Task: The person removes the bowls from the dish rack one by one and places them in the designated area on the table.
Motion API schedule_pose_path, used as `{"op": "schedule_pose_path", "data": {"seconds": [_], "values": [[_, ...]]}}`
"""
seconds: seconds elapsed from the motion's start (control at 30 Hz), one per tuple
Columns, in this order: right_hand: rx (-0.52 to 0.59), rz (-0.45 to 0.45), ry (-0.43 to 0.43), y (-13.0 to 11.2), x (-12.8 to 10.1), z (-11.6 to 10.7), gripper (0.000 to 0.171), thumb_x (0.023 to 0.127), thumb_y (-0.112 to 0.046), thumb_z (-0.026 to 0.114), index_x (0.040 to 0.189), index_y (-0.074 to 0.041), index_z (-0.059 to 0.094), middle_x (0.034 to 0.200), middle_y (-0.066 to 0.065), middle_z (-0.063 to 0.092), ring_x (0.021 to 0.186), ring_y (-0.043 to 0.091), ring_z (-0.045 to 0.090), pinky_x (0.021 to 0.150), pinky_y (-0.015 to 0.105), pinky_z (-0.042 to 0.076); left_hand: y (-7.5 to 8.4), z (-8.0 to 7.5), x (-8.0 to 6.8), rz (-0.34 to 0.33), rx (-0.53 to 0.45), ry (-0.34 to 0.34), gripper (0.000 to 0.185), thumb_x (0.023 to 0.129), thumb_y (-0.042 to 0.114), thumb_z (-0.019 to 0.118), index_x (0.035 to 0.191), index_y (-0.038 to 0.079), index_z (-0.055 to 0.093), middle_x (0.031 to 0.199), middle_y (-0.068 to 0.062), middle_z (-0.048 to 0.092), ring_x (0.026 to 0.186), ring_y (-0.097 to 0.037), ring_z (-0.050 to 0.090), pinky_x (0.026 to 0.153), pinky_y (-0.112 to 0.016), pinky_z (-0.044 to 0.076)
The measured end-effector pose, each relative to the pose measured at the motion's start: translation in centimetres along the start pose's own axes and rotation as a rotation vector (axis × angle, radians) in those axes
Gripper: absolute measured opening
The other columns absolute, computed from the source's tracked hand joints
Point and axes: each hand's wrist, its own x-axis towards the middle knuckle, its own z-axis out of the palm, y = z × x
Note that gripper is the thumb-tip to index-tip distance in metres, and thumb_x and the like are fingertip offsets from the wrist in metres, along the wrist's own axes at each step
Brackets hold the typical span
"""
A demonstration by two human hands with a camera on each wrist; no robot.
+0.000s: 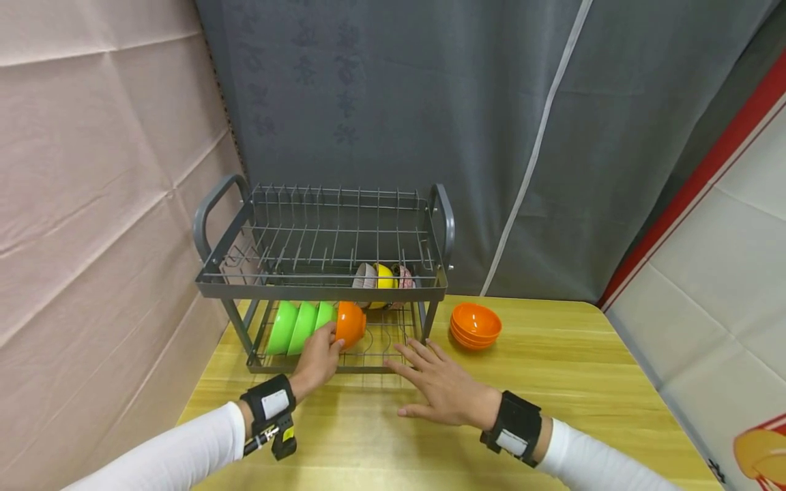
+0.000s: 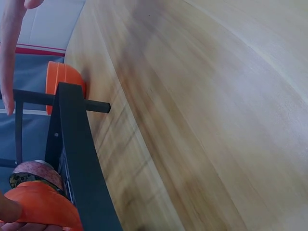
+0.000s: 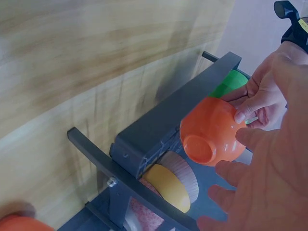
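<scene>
In the head view my left hand [image 1: 318, 361] pinches an orange bowl [image 1: 351, 324] by its rim, thumb on one side. The bowl stands on its side on the lower tier of the dark dish rack [image 1: 325, 293], its foot facing right. Directly left of it, several green bowls [image 1: 284, 329] stand on edge in a row. My right hand [image 1: 447, 389] hovers by the rack's front right corner, fingers spread and holding nothing. From the right wrist view, the held bowl [image 3: 211, 130] shows its round foot, with my left fingers [image 3: 255, 103] at its rim.
A stack of orange bowls [image 1: 475, 324] sits on the wooden table [image 1: 552, 382] right of the rack. Deeper on the lower tier are a whitish bowl [image 3: 180, 173], a yellow bowl [image 3: 168, 186] and a pink patterned one [image 3: 144, 211]. A grey curtain [image 1: 381, 95] hangs behind.
</scene>
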Motion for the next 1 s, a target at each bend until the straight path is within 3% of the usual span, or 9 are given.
{"op": "schedule_pose_path", "data": {"seconds": [0.2,0.47,0.63,0.87,1.0], "values": [[-0.018,-0.007,0.053,0.1,-0.1,-0.8,0.083,0.095,-0.076,0.035,0.162,-0.028,0.025,0.171,0.009,0.019,0.157,0.035,0.021,0.122,0.062,0.028,1.1,0.1,-0.6,0.005,-0.003,-0.020,0.034,0.099,-0.002,0.056,0.132,-0.006,0.054,0.119,-0.034,0.067,0.074,-0.021,0.064,0.056,-0.029,0.054],[-0.051,-0.015,0.092,0.2,-0.1,-2.3,0.083,0.096,-0.075,0.035,0.162,-0.026,0.027,0.170,0.009,0.021,0.156,0.036,0.025,0.121,0.061,0.032,2.2,0.4,-1.5,0.048,0.001,-0.035,0.039,0.099,0.000,0.057,0.138,-0.003,0.053,0.127,-0.033,0.065,0.100,-0.031,0.071,0.070,-0.032,0.062],[-0.073,-0.017,0.109,0.2,0.0,-3.0,0.082,0.096,-0.075,0.035,0.162,-0.028,0.025,0.170,0.009,0.022,0.156,0.036,0.025,0.121,0.059,0.034,2.5,0.4,-1.8,0.062,-0.004,-0.042,0.040,0.099,0.000,0.057,0.139,-0.003,0.052,0.128,-0.034,0.064,0.093,-0.030,0.072,0.067,-0.033,0.062],[-0.085,-0.019,0.131,0.3,0.3,-3.7,0.083,0.096,-0.075,0.037,0.162,-0.026,0.027,0.169,0.010,0.024,0.155,0.036,0.026,0.121,0.059,0.034,2.8,0.5,-2.2,0.104,0.031,-0.047,0.038,0.098,0.000,0.058,0.135,-0.004,0.054,0.124,-0.032,0.066,0.103,-0.033,0.072,0.078,-0.037,0.063],[-0.085,-0.025,0.134,0.3,0.5,-4.3,0.083,0.096,-0.072,0.042,0.162,-0.025,0.025,0.169,0.011,0.023,0.156,0.036,0.026,0.123,0.058,0.030,2.8,0.6,-2.4,0.142,0.055,-0.053,0.031,0.098,-0.001,0.059,0.129,0.000,0.058,0.121,-0.028,0.069,0.103,-0.034,0.072,0.076,-0.038,0.063]]}}
